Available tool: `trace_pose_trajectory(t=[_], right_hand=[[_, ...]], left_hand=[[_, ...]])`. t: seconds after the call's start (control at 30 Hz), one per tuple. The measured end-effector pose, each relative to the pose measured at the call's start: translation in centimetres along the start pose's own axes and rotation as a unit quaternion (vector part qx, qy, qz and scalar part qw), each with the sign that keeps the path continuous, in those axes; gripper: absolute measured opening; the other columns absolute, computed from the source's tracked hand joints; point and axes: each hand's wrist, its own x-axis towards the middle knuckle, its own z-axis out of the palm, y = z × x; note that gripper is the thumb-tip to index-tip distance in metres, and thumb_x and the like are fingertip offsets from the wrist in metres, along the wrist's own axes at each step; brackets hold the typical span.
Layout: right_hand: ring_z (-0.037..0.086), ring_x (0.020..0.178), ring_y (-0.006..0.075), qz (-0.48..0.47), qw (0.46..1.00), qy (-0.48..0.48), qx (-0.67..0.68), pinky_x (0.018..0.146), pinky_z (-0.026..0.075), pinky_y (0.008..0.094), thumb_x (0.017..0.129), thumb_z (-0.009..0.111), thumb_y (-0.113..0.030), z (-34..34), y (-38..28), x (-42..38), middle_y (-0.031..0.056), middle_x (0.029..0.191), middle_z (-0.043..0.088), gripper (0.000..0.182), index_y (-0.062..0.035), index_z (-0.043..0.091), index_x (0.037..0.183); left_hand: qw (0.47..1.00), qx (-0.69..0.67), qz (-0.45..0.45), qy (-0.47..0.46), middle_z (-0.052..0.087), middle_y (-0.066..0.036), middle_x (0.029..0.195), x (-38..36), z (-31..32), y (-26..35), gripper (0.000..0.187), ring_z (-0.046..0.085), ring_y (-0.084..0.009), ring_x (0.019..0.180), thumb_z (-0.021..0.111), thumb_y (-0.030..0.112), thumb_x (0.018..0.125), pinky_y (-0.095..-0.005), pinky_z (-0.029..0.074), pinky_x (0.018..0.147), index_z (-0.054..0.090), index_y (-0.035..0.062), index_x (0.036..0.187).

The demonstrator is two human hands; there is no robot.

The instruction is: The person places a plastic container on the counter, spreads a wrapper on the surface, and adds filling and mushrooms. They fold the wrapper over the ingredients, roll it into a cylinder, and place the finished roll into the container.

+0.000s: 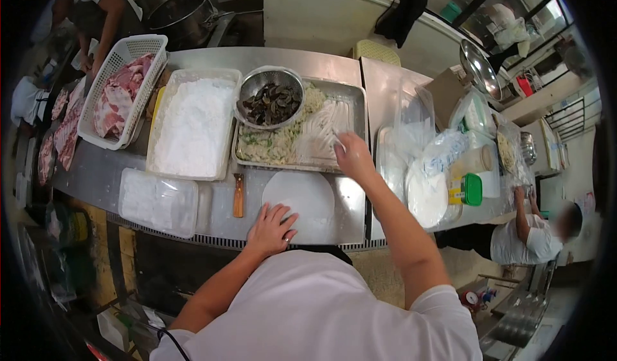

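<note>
My left hand (272, 228) rests with fingers spread on the near left edge of a round white disc (305, 197). Over the right side of a metal tray (364, 120), my right hand (352, 154) has its fingers drawn together; what they hold, if anything, is hidden. Thin white strips (321, 129) lie in the tray just left of that hand. A pale chopped mixture with green bits (263, 147) fills the tray's left part. At the tray's back left corner sits a metal colander (239, 107) of dark, leaf-like pieces (272, 104).
Left of the tray are a tub of white powder (196, 120), a lidded clear container (159, 201), a wooden handle (238, 197) and a basket of raw meat (122, 100). Rightward are plastic bags (443, 152) and a green-lidded tub (472, 189). Other people work at left (106, 7) and right (530, 229).
</note>
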Motion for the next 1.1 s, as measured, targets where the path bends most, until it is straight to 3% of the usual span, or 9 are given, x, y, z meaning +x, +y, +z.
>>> trace_pose_trajectory(t=[0.03,0.2,0.37,0.47,0.57,0.67,0.87,1.1], right_hand=[[0.066,0.105,0.0499,-0.013,1.000,-0.007,0.002,0.092,0.055,0.0551,0.094,0.068,-0.007,0.7,0.9,2.8,0.0276,0.109,0.066,0.025,0.0020,0.069,0.117],[0.068,0.108,0.0456,-0.057,0.996,-0.065,-0.025,0.095,0.057,0.0516,0.097,0.062,-0.008,5.2,3.8,11.9,0.0249,0.111,0.068,0.022,0.0020,0.070,0.115],[0.069,0.112,0.0414,-0.113,0.983,-0.110,-0.091,0.098,0.059,0.0482,0.100,0.058,-0.008,9.1,7.2,11.3,0.0208,0.117,0.070,0.023,0.0010,0.072,0.116],[0.068,0.115,0.0404,-0.087,0.959,-0.236,-0.129,0.100,0.059,0.0485,0.099,0.060,-0.010,7.1,6.6,10.4,0.0208,0.122,0.069,0.024,0.0013,0.072,0.117],[0.067,0.118,0.0409,-0.040,0.993,-0.085,-0.064,0.101,0.059,0.0493,0.097,0.062,-0.010,6.7,6.8,9.6,0.0218,0.120,0.069,0.024,0.0024,0.073,0.114],[0.066,0.119,0.0425,-0.036,0.998,-0.036,-0.044,0.102,0.058,0.0504,0.096,0.064,-0.011,6.7,6.2,10.7,0.0236,0.118,0.069,0.022,0.0032,0.073,0.110],[0.067,0.115,0.0445,-0.017,0.984,-0.169,-0.049,0.101,0.057,0.0507,0.096,0.061,-0.008,7.4,4.6,9.7,0.0263,0.116,0.069,0.021,0.0052,0.073,0.109],[0.069,0.109,0.0445,-0.002,0.990,-0.128,-0.065,0.096,0.059,0.0519,0.094,0.063,-0.009,9.7,2.9,8.3,0.0257,0.114,0.070,0.019,0.0039,0.075,0.103]], left_hand=[[1.000,0.008,-0.001,0.012,0.059,-0.015,0.148,0.1,0.0,0.1,0.048,0.049,-0.0357,0.147,0.070,0.039,0.101,-0.0652,0.029,0.128,0.069,0.0172,0.144],[0.999,0.015,-0.013,0.026,0.061,-0.011,0.146,0.3,0.3,0.2,0.046,0.053,-0.0331,0.144,0.075,0.036,0.097,-0.0644,0.032,0.126,0.071,0.0191,0.140],[0.999,0.015,-0.027,0.030,0.063,-0.010,0.144,0.5,0.4,0.4,0.046,0.055,-0.0329,0.142,0.078,0.034,0.093,-0.0643,0.034,0.126,0.073,0.0206,0.137],[0.999,0.006,-0.023,0.039,0.065,-0.012,0.142,0.5,0.2,0.4,0.047,0.057,-0.0351,0.140,0.081,0.032,0.090,-0.0647,0.035,0.124,0.075,0.0201,0.135],[0.999,0.009,-0.020,0.041,0.065,-0.012,0.142,0.5,0.5,0.3,0.048,0.057,-0.0348,0.140,0.081,0.032,0.089,-0.0642,0.036,0.124,0.074,0.0207,0.135],[0.999,0.015,-0.026,0.040,0.065,-0.011,0.142,0.3,0.5,0.5,0.049,0.057,-0.0344,0.139,0.081,0.031,0.087,-0.0640,0.036,0.124,0.074,0.0209,0.135],[0.998,0.027,-0.020,0.049,0.065,-0.011,0.141,0.6,0.3,0.6,0.052,0.058,-0.0341,0.138,0.082,0.031,0.085,-0.0640,0.037,0.123,0.073,0.0209,0.135],[0.998,0.013,-0.019,0.062,0.065,-0.011,0.143,0.4,0.3,0.1,0.053,0.058,-0.0318,0.139,0.082,0.034,0.087,-0.0613,0.036,0.124,0.071,0.0113,0.133]])
